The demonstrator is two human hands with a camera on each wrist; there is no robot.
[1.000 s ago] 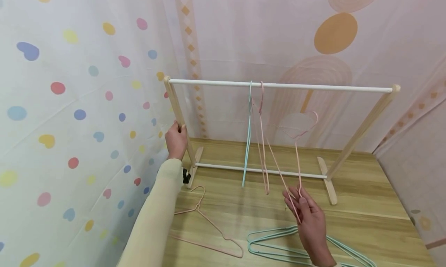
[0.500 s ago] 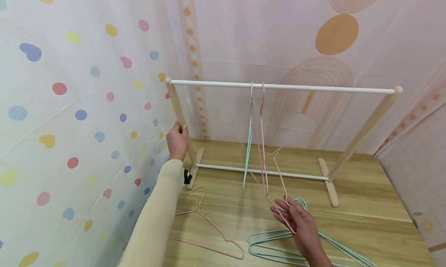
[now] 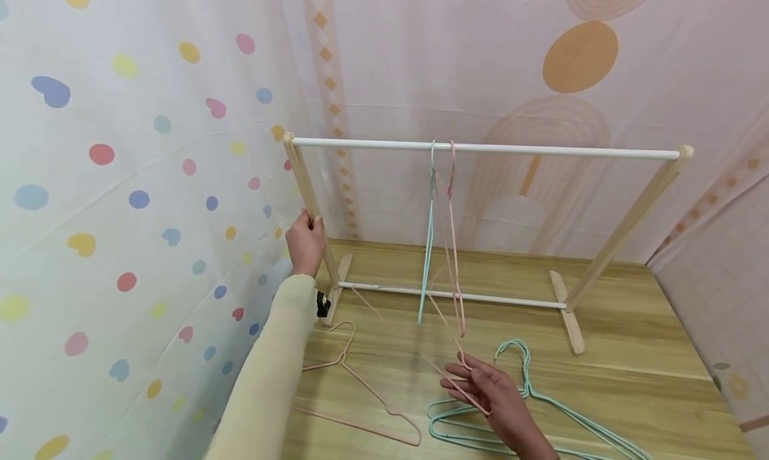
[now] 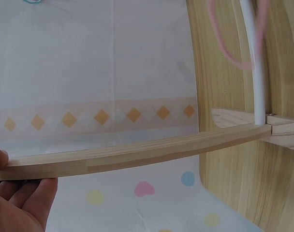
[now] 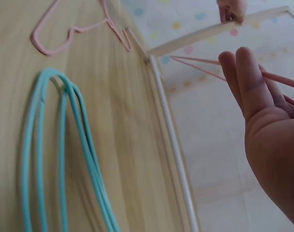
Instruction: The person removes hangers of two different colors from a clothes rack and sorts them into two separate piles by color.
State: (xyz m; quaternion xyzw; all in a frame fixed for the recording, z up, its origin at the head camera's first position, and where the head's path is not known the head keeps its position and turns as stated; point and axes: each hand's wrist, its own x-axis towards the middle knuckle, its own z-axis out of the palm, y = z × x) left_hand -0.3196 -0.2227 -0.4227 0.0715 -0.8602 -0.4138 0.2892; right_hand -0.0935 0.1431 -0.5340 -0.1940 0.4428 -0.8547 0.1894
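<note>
My left hand [image 3: 305, 246] grips the left wooden post [image 4: 137, 150] of a small clothes rack, with the thumb on one side and fingers on the other. In the head view my right hand [image 3: 495, 400] holds a thin pink hanger [image 5: 195, 60] by one end, over the table in front of the rack. The hanger points away to the left, partly blurred and hard to make out against the wood. On the rack's white top rail [image 3: 571, 151] hang a mint hanger [image 3: 428, 246] and a pink hanger [image 3: 454, 246], side by side near the middle.
Several mint hangers [image 3: 525, 366] lie stacked on the wooden table [image 3: 649, 380] below my right hand. Another pink hanger [image 3: 365, 382] lies flat beside my left forearm. A low white bar [image 3: 504, 300] joins the rack's feet. Patterned curtains stand behind and on both sides.
My right hand has moved left and down, and the pink hanger in it has swung from upright to pointing left. The left hand stays on the post.
</note>
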